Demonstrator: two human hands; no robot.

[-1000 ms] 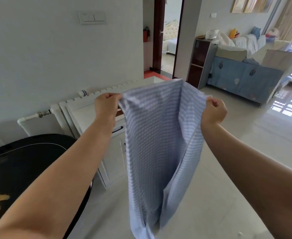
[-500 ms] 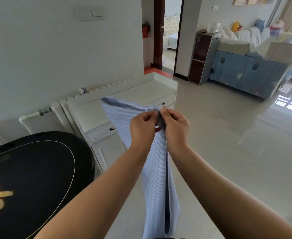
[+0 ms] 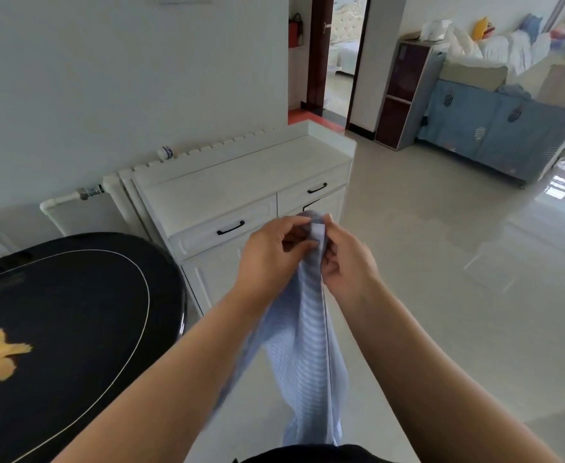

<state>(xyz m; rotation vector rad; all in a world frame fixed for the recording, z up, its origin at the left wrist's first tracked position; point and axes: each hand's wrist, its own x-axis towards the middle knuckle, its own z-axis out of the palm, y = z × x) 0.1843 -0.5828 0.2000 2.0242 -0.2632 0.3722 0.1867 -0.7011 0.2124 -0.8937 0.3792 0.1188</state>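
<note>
A light blue striped cloth [image 3: 308,345] hangs folded lengthwise in front of me, down to below my waist. My left hand [image 3: 271,252] and my right hand [image 3: 348,259] meet at its top edge. Both pinch the gathered top of the cloth between thumb and fingers, side by side and touching. The lower end of the cloth is partly hidden behind my dark clothing at the bottom of the view.
A black oval table [image 3: 67,329] with a yellow motif stands at the left. A white cabinet [image 3: 241,182] with drawers is straight ahead against the wall. Pale tiled floor [image 3: 458,295] spreads to the right, toward a blue-covered sofa [image 3: 495,128] and a doorway [image 3: 338,55].
A second ago my hands held the cloth spread wide apart. They came together and folded it in half. Since then they have dropped lower with the joined top edge.
</note>
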